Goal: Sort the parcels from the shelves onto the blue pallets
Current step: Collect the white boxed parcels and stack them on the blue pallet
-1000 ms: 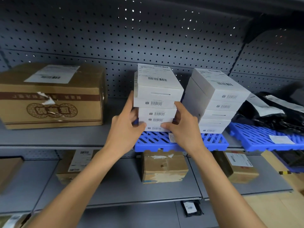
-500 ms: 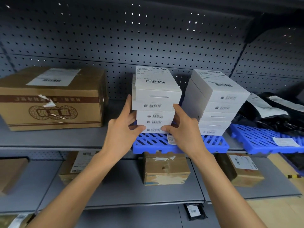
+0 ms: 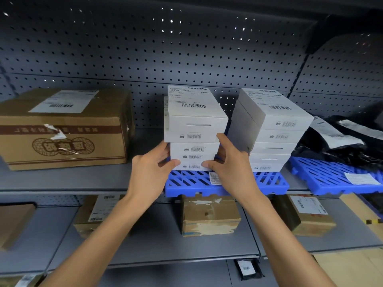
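A stack of several white labelled boxes point(image 3: 194, 121) stands on the left part of a blue pallet point(image 3: 269, 181) on the upper shelf. My left hand point(image 3: 149, 175) grips the stack's lower boxes from the left, thumb on the front of the bottom box. My right hand point(image 3: 230, 168) grips them from the right, thumb on the same front face, index finger reaching up to the big top box. A second stack of white boxes point(image 3: 273, 121) stands right beside it on the same pallet.
A large brown carton point(image 3: 62, 131) sits on the shelf to the left. Black mailer bags point(image 3: 342, 141) lie on another blue pallet point(image 3: 331, 172) at the right. The lower shelf holds three brown parcels point(image 3: 209, 216) point(image 3: 310, 214) point(image 3: 93, 214).
My left fingers have dropped from the side of the top box to the lower boxes. Both thumbs now pinch the bottom box's front. The stack stays on the pallet.
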A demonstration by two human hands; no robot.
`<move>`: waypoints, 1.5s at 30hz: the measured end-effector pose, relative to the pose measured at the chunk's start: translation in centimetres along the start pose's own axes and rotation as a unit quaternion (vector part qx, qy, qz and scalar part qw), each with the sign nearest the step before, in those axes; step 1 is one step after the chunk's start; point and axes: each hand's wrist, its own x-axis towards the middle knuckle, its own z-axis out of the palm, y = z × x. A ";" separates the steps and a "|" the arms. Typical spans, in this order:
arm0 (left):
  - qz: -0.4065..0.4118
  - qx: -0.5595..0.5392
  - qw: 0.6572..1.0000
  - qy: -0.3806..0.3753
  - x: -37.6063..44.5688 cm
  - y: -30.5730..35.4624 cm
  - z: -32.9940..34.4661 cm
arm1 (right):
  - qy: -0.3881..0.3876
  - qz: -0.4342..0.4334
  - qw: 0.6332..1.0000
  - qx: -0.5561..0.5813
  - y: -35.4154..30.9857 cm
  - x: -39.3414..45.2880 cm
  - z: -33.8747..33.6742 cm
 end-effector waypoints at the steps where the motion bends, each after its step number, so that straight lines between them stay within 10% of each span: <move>1: -0.001 0.000 1.000 -0.001 0.0 0.0 0.0 | 0.001 -0.001 1.000 -0.002 0.1 0.0 0.0; 45: -0.046 -0.087 0.995 0.035 0.4 0.1 0.2 | 0.049 0.009 0.997 0.065 -0.1 -0.4 0.4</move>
